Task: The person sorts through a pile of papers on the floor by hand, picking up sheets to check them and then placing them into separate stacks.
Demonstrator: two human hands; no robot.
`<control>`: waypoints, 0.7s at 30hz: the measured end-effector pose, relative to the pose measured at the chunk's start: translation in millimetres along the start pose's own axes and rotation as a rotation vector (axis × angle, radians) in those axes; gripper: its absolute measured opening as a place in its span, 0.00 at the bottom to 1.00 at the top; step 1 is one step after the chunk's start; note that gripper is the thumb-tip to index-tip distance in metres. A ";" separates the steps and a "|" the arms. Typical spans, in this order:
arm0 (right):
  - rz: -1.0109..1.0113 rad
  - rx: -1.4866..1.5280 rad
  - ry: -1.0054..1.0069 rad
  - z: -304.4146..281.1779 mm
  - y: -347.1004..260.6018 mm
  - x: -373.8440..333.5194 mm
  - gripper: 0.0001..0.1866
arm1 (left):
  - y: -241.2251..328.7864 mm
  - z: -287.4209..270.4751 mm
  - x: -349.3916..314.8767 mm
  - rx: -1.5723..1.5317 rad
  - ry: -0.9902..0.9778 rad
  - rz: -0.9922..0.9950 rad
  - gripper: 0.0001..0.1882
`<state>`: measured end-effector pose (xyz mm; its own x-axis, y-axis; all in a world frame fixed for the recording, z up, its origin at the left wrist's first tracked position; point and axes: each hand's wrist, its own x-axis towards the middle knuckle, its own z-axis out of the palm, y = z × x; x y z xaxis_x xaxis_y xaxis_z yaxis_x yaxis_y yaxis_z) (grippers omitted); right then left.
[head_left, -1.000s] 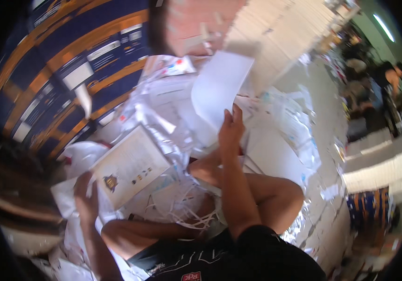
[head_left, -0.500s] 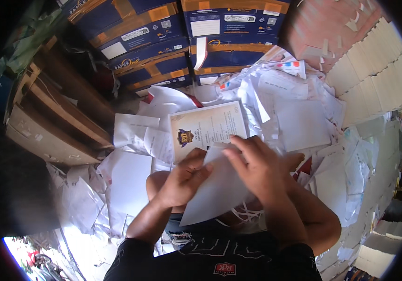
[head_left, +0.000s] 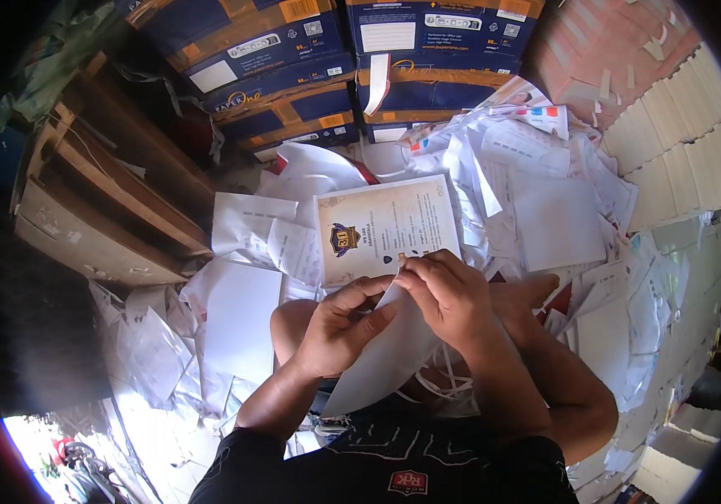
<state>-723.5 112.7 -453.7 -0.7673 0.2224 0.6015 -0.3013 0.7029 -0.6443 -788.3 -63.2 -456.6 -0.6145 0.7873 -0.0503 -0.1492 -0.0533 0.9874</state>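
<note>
Above my crossed legs I hold a white sheet of paper (head_left: 384, 357) up at a tilt, its lower corner hanging toward my lap. My left hand (head_left: 337, 329) grips its left edge, thumb on the near face. The fingers of my right hand (head_left: 449, 296) pinch the sheet's top corner, close beside the left fingertips; what exactly lies between them is partly hidden. Just beyond my hands lies a printed sheet (head_left: 394, 214) with a cream background and a dark crest. White paper strips (head_left: 444, 382) rest in my lap.
Loose papers (head_left: 558, 218) are heaped around me on both sides. Blue cartons (head_left: 293, 76) with brown tape are stacked at the back. A wooden shelf-like frame (head_left: 117, 185) leans at left. Stacked cream paper blocks (head_left: 684, 160) and a pink taped surface (head_left: 613, 50) are at right.
My right hand's spread fingers have closed into a pinch on the sheet's top corner, nearer the left hand. The whole view has shifted slightly, so the surroundings sit further right.
</note>
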 end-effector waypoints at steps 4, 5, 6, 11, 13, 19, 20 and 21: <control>0.002 0.006 -0.011 1.1 2.9 -1.1 0.10 | -1.5 -2.7 0.9 -0.037 -0.015 -0.012 0.19; 0.011 -0.017 -0.023 0.7 1.9 -0.7 0.09 | -1.2 -3.5 1.1 -0.020 -0.017 -0.016 0.19; 0.019 -0.041 -0.036 0.4 1.2 -0.4 0.09 | -0.2 -3.3 0.5 -0.020 -0.016 -0.017 0.19; 0.032 0.027 -0.057 -0.1 -1.8 3.0 0.08 | 1.8 -6.9 0.7 0.072 -0.022 0.040 0.18; 0.040 0.026 -0.066 0.8 -2.2 3.9 0.08 | 2.1 -7.3 0.5 0.063 -0.017 0.038 0.18; -0.001 0.012 -0.051 4.5 0.9 2.0 0.07 | -0.1 -7.5 0.7 0.019 0.006 0.003 0.18; -0.001 -0.004 -0.062 4.4 0.1 2.7 0.06 | -1.3 -7.5 0.3 0.033 0.021 0.019 0.18; 0.000 -0.019 -0.072 4.8 -0.4 2.8 0.06 | -1.3 -8.6 -0.1 0.032 0.022 0.018 0.18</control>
<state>-728.2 109.8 -454.0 -0.8061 0.1741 0.5655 -0.2907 0.7159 -0.6348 -794.7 -68.5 -459.1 -0.6338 0.7727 -0.0358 -0.1133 -0.0469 0.9925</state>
